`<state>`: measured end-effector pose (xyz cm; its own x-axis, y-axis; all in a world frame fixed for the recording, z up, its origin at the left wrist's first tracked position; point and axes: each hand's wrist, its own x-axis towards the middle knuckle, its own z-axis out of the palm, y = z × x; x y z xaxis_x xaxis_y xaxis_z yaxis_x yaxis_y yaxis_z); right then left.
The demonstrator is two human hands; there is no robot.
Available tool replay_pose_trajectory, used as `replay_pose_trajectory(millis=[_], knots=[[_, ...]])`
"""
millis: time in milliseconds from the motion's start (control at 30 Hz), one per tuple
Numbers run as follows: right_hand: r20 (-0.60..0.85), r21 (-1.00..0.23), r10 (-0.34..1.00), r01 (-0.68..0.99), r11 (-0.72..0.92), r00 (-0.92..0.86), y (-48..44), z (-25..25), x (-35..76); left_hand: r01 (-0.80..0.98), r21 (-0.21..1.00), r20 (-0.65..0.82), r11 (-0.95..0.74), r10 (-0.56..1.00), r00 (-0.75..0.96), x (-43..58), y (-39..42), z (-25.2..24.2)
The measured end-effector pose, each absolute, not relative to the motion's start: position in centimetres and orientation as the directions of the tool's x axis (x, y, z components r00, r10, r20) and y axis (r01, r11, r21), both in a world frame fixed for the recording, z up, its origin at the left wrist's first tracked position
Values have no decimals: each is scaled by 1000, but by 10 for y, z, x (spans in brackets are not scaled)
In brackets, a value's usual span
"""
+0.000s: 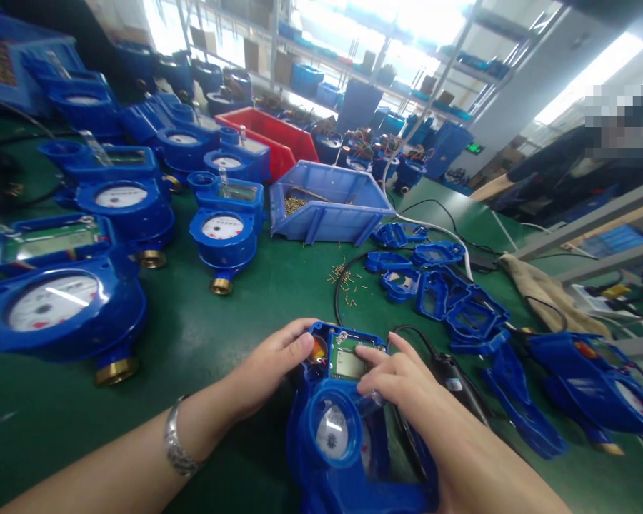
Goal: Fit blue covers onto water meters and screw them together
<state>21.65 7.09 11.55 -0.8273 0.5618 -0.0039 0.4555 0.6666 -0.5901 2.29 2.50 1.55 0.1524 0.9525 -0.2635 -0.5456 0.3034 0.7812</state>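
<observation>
A blue water meter lies in front of me, its upper compartment uncovered. Inside are a green circuit board with a small grey display and an orange-yellow part. My left hand grips the compartment's left side, thumb on the rim by the orange-yellow part. My right hand reaches over from the right with fingers spread, one fingertip on the board near the display; its thumb is hidden. Toward me, a blue ring-shaped part surrounds the view of a white dial. Blue framework extends under my right wrist, partly covered.
Several blue meters stand at the left. A blue bin of brass screws and a red bin stand behind. Loose screws and blue covers lie ahead. At right are a black tool, another meter and a person.
</observation>
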Motion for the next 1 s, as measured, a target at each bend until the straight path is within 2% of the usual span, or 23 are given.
replay_pose_trajectory(millis=[267, 467, 533, 667, 800, 900, 1000], knots=[[-13, -592, 539, 441, 675, -842, 74, 116, 217, -539, 787, -259, 302, 953, 156, 23, 25, 15], [-61, -646, 541, 446, 619, -839, 73, 120, 220, -542, 783, -263, 305, 952, 155, 23, 26, 15], [-23, -667, 545, 419, 616, -838, 71, 121, 224, -538, 786, -265, 305, 952, 152, 23, 26, 15], [188, -681, 643, 373, 630, -742, 67, 122, 229, -525, 798, -260, 297, 955, 144, 22, 26, 15], [310, -607, 700, 433, 667, -643, 71, 117, 221, -537, 798, -243, 273, 961, 129, 23, 25, 11], [294, -525, 659, 459, 716, -692, 73, 110, 209, -598, 764, -221, 242, 969, 110, 25, 25, 8], [255, -493, 650, 482, 724, -716, 73, 105, 202, -635, 739, -190, 225, 974, 124, 26, 25, 7]])
